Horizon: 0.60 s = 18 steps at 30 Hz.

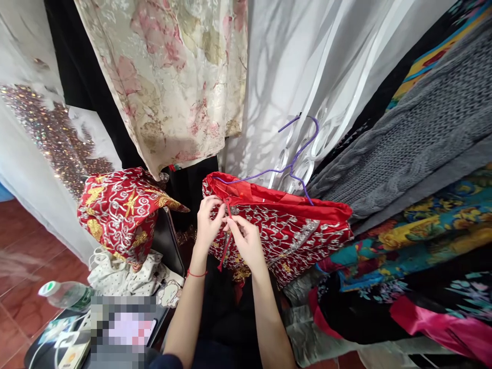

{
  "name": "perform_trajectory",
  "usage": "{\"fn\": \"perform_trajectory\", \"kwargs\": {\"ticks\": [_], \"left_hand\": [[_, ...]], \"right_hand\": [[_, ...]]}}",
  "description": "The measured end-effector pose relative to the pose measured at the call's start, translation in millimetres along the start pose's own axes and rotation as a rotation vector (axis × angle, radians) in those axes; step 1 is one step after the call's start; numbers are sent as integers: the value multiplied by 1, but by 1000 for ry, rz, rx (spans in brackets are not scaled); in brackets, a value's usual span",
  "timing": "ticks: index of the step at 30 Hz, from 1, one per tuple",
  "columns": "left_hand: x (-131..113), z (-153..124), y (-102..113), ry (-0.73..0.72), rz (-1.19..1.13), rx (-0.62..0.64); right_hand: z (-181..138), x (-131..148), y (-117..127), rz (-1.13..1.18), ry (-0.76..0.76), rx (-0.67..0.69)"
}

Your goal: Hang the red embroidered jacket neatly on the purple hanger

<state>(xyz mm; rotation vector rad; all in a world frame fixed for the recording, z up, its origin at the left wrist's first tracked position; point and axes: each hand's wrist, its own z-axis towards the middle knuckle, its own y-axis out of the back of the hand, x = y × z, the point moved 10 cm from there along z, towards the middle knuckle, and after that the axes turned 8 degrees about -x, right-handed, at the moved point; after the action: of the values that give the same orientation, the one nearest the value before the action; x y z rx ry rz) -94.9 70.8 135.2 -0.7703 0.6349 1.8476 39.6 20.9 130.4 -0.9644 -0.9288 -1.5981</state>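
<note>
View from the head, looking down: two bare hands meet in front of a red garment (311,238) covered in silver embroidery. It hangs just ahead of the person, a little right of the middle, with its smooth red top edge (284,202) uppermost and a purple wire hanger (291,166) rising from inside that edge. The left hand (209,220), below which a red string bracelet (197,274) circles the wrist, has thumb and fingers closed, apparently pinching a thin red cord (226,250) close to the top edge. The right hand (246,238) pinches the same cord just beside it, between thumb and forefinger; a free end dangles below. The exact form of any loop or knot is too small to tell.

Fine fingertip work like this probably goes best with the hands close together, as here, and an even, gentle pull so that the fabric does not bunch. Keeping the cord clear of the raised embroidery should avoid snags, and light tension would keep the hanger from tipping.
</note>
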Motion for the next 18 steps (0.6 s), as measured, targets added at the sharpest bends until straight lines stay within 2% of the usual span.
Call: {"fn": "perform_trajectory", "kwargs": {"ticks": [3, 6, 8, 10, 11, 13, 15, 16, 17, 18], "left_hand": [[13, -2, 5, 197, -275, 0], [16, -6, 11, 257, -396, 84], [12, -10, 10, 217, -289, 223], [14, -10, 12, 173, -28, 274], [17, -7, 17, 169, 100, 215], [17, 0, 39, 185, 200, -58], [17, 1, 54, 210, 52, -311], [18, 1, 54, 218, -72, -350], [17, 3, 48, 222, -187, -320], [15, 4, 37, 221, -274, -227]], "right_hand": [[2, -18, 5, 101, -100, -53], [7, -45, 13, 229, -246, -135], [11, -55, 22, 200, -270, -184], [16, -53, 22, 102, -230, -111], [17, -50, 17, 62, -210, -17], [12, -40, 1, 65, -188, 188], [8, -27, -8, 149, -173, 288], [8, -21, -7, 200, -164, 278], [9, -16, -5, 241, -151, 242], [12, -11, 0, 265, -126, 191]]}}
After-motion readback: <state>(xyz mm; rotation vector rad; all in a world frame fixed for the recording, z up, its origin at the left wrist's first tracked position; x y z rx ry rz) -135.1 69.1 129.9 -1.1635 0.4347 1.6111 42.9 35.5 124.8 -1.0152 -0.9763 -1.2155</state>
